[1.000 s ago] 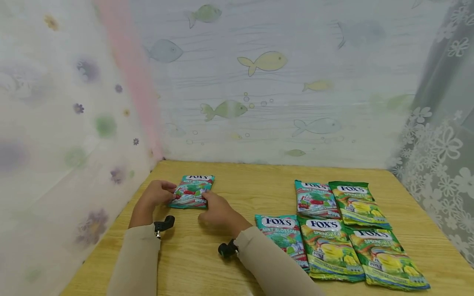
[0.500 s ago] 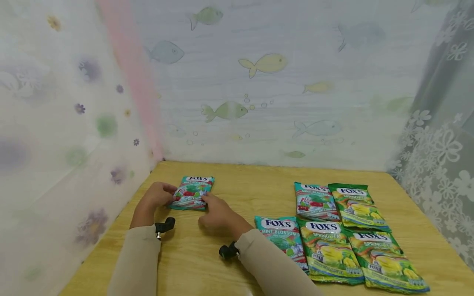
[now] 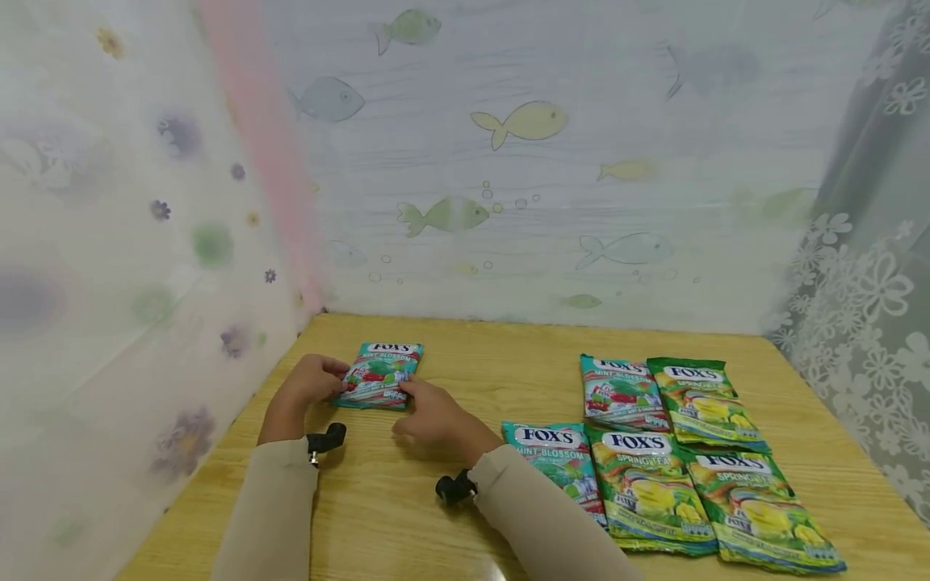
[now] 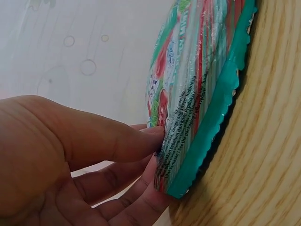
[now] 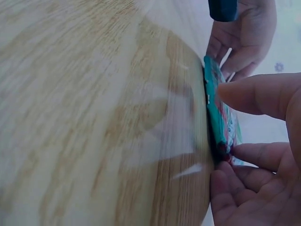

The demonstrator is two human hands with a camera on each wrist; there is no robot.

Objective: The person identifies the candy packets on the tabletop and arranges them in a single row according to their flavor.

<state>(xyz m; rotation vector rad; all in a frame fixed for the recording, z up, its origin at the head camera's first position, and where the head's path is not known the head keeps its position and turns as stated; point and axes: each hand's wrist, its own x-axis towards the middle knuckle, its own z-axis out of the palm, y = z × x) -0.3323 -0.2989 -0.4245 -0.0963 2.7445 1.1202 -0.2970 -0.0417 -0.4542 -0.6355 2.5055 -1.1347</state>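
Observation:
A teal FOX'S Mint Blossom candy bag [image 3: 378, 375] lies face up at the table's far left. My left hand [image 3: 308, 383] holds its left edge; the left wrist view shows the thumb against the crinkled side of the bag [image 4: 193, 108] and other fingers at its lower corner. On the opposite side, my right hand [image 3: 436, 420] touches the bag's right edge with its fingertips. Its thumb stands apart, below the bag's near edge. In the right wrist view, the bag [image 5: 218, 110] appears edge-on between both hands.
At the right lie two more teal bags, one farther back [image 3: 623, 395] and one nearer [image 3: 555, 464], partly behind the right sleeve [image 3: 545, 516]. Green Spring Tea bags [image 3: 650, 492] lie beside them. A fish-patterned curtain [image 3: 508, 202] hangs behind the wooden table [image 3: 494, 371].
Both hands stay at the sides of the candy bag with hardly any movement. The head view shifts slightly; the bags at the right lie as before.

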